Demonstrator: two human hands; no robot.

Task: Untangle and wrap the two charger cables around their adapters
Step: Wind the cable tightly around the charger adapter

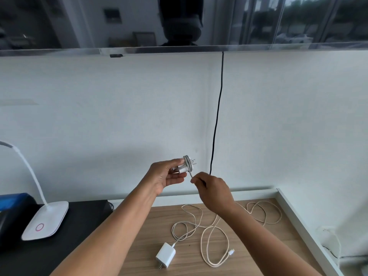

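Observation:
My left hand (166,174) holds a white adapter (185,165) up in front of the wall, prongs pointing right. Several turns of grey cable (187,161) are wound round the adapter. My right hand (212,191) pinches the loose end of that cable just below and right of the adapter. On the wooden desk (278,238) below lies a second white adapter (165,257), prongs toward me. Its pale cable (214,228) sprawls in loose loops to the right and ends in a small plug (231,252).
A white desk lamp (46,220) stands on a black surface (85,216) at the left, beside a blue-and-black object (14,202). A black cord (217,116) hangs down the wall behind my hands. A white raised edge (304,226) borders the desk at the right.

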